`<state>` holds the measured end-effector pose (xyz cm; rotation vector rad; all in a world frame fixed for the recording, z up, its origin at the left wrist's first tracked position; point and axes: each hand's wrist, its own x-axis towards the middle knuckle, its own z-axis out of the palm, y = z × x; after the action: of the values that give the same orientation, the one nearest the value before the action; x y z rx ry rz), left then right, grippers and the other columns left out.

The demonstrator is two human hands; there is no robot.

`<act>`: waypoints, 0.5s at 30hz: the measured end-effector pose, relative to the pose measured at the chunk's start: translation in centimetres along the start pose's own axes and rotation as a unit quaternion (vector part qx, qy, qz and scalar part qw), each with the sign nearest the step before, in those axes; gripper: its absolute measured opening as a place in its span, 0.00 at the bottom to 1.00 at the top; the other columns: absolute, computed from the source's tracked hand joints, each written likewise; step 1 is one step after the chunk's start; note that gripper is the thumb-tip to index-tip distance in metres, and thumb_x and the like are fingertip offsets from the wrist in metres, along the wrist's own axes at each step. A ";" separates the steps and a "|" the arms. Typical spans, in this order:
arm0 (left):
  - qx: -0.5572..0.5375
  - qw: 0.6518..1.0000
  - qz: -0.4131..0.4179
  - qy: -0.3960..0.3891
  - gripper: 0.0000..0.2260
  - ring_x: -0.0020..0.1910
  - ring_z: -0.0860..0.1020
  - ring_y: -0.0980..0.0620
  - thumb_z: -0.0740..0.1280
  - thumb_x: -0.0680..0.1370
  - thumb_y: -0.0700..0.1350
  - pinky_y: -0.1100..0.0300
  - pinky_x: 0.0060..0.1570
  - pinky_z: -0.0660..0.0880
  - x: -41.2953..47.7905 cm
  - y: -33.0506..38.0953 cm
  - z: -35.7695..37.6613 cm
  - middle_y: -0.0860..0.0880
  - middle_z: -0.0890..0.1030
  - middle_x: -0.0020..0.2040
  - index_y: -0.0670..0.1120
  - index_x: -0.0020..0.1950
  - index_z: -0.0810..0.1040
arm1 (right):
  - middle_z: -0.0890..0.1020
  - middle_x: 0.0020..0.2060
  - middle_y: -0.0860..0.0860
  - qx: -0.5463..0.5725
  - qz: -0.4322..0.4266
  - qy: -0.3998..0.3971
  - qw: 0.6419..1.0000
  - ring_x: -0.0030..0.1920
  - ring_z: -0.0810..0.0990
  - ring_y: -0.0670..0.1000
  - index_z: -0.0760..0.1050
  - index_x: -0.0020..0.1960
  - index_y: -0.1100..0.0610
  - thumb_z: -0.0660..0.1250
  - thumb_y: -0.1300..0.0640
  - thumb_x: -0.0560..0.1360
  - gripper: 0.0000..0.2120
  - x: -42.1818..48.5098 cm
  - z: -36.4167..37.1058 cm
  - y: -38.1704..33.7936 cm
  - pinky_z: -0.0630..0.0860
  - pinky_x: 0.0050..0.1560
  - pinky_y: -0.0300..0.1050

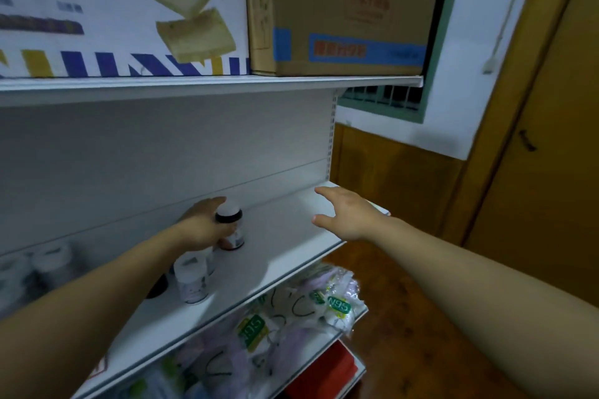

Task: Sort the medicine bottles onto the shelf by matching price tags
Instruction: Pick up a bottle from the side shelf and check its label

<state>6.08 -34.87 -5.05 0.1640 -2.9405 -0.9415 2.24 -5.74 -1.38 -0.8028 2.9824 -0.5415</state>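
Observation:
My left hand [202, 228] is wrapped around a dark brown medicine bottle [231, 230] with a white cap, which stands on the white middle shelf [282, 236]. A white bottle [191, 278] stands just in front of it, nearer the shelf's front edge, with a second white bottle partly hidden behind. Under my left forearm a dark bottle [157, 287] is mostly covered. My right hand [346, 215] hovers open, palm down, over the bare right end of the shelf, holding nothing. Blurred white-capped bottles [53, 261] stand far left.
Above, the top shelf [207, 82] carries a white printed box [123, 10] and a brown cardboard carton [343, 10]. Below, plastic-wrapped packs [291, 317] fill the lower shelf, with a red item [327, 369] beneath. A wooden door [534, 172] and wood floor lie to the right.

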 end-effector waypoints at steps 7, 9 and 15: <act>-0.001 0.998 -0.055 0.024 0.33 0.71 0.64 0.49 0.70 0.73 0.49 0.56 0.69 0.61 1.4 0.2 1.0 0.56 0.63 0.68 0.46 0.74 0.60 | 0.61 0.74 0.54 0.061 -0.060 -0.044 0.995 0.73 0.61 0.55 0.55 0.75 0.51 0.63 0.43 0.75 0.33 8.1 4.0 -1.1 0.60 0.70 0.46; -0.005 0.997 -0.065 0.028 0.37 0.73 0.60 0.47 0.71 0.73 0.48 0.54 0.72 0.58 2.5 -0.8 1.5 0.49 0.59 0.74 0.44 0.75 0.55 | 0.60 0.74 0.53 0.079 -0.070 -0.067 0.992 0.72 0.61 0.55 0.54 0.75 0.50 0.63 0.43 0.75 0.33 10.8 5.2 -2.1 0.62 0.69 0.46; -0.003 0.997 -0.069 0.028 0.44 0.72 0.63 0.47 0.74 0.65 0.61 0.52 0.73 0.57 6.5 -3.5 2.9 0.47 0.64 0.73 0.45 0.74 0.60 | 0.56 0.76 0.50 0.078 -0.117 -0.151 0.978 0.74 0.57 0.53 0.49 0.76 0.50 0.62 0.45 0.77 0.34 16.4 8.8 -4.2 0.57 0.72 0.46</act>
<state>-0.28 -36.80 -9.38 0.3910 -2.9062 -0.9458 -9.16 -20.04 -6.88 -1.1167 2.5524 -0.5910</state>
